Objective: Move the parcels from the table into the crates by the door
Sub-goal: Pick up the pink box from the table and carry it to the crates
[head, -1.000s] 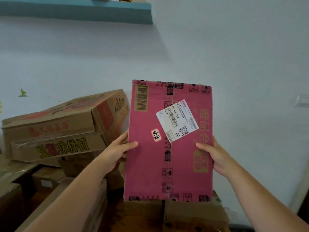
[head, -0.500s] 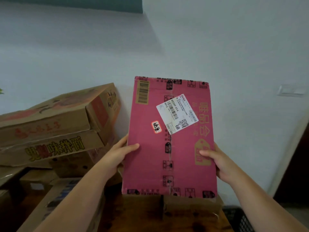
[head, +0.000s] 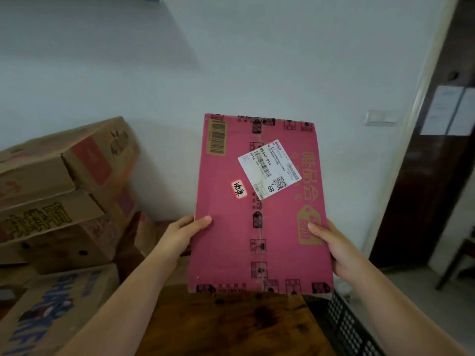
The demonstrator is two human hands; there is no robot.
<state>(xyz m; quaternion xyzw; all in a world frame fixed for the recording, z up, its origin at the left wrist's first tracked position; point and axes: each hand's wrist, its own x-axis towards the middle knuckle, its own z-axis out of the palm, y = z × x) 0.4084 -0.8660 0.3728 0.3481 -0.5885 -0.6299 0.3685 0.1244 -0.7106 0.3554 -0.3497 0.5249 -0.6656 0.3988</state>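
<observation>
A pale wall (head: pixel 257 60) fills the background, with a light switch (head: pixel 380 117) near a dark door (head: pixel 442 150) at the right that carries white papers (head: pixel 448 110). Below lies a dark wooden bench (head: pixel 231 327). A pink parcel (head: pixel 259 206) is held up over the bench's far end, its broad face toward the camera, clear of the wood. The left hand (head: pixel 180 236) clamps its left edge, thumb on the face; the right hand (head: pixel 331 246) clamps its right edge the same way. A white label (head: pixel 269 169) sits tilted on the face. Left of the parcel, brown cartons (head: pixel 64 196) are stacked askew against the wall, and another carton (head: pixel 56 309) with blue print lies nearer. At the lower right, past the bench's corner, a black latticed crate (head: pixel 344 327) shows; its inside is mostly out of view, possibly empty.
</observation>
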